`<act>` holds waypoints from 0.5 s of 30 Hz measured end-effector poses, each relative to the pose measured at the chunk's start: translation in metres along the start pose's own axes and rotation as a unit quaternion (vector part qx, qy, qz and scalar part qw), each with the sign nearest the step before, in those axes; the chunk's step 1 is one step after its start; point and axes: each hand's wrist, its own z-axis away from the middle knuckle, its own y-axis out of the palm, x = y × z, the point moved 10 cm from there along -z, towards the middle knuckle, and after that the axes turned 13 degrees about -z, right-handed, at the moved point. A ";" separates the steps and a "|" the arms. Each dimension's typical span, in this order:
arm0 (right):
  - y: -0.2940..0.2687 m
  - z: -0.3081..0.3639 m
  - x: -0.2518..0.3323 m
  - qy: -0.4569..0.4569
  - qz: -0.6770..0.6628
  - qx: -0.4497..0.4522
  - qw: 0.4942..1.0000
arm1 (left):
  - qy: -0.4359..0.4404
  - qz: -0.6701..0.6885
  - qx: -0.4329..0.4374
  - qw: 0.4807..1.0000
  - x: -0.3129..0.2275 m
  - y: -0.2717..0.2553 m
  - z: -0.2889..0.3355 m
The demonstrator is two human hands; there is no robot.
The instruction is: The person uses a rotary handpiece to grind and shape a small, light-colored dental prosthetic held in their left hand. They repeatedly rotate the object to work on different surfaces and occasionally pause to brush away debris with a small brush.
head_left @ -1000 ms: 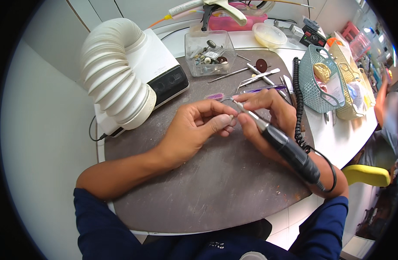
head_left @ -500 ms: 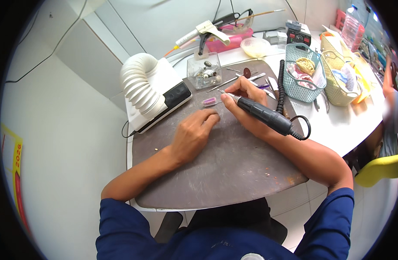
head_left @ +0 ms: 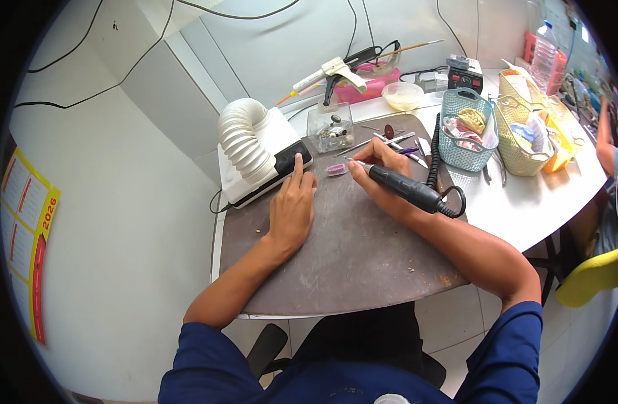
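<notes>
My left hand [head_left: 293, 210] reaches to a white boxy machine with a ribbed hose [head_left: 245, 145], probably a dust extractor. Its stretched index finger rests on the black control panel [head_left: 286, 161]; the other fingers are bent, holding nothing. In my right hand [head_left: 378, 195] is a black rotary handpiece [head_left: 408, 188], gripped like a pen with its slim metal tip pointing left. Just left of that tip, a small clear piece with a pink-purple filling [head_left: 336, 170] lies on the brown work board [head_left: 349, 262]. A coiled black cord [head_left: 433, 151] runs up beside the handpiece.
Beyond my hands stand a clear box of small parts [head_left: 330, 131] and several slim tools [head_left: 396, 140]. A blue basket [head_left: 469, 145] and a yellow basket [head_left: 521, 148] are at the right. A glue gun [head_left: 332, 73] leans over a pink tray [head_left: 356, 92]. Another person's arm [head_left: 603, 135] shows far right.
My left hand has moved up and left from the board's middle, and its index finger now lies on the machine's panel. The right hand still holds the handpiece; the whole view has shifted slightly.
</notes>
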 end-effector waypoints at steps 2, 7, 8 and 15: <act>0.000 0.001 0.000 0.005 -0.006 0.001 1.000 | 0.001 0.009 -0.002 1.000 0.000 -0.001 0.000; -0.002 0.001 0.000 0.032 -0.006 0.004 0.999 | 0.014 0.035 -0.025 0.999 0.000 -0.005 0.001; -0.003 0.001 0.000 0.036 -0.004 0.005 0.999 | 0.010 0.036 -0.020 0.999 0.000 -0.003 0.002; 0.003 0.002 -0.008 0.029 0.005 0.000 1.000 | -0.008 0.040 -0.007 0.999 0.008 0.001 0.006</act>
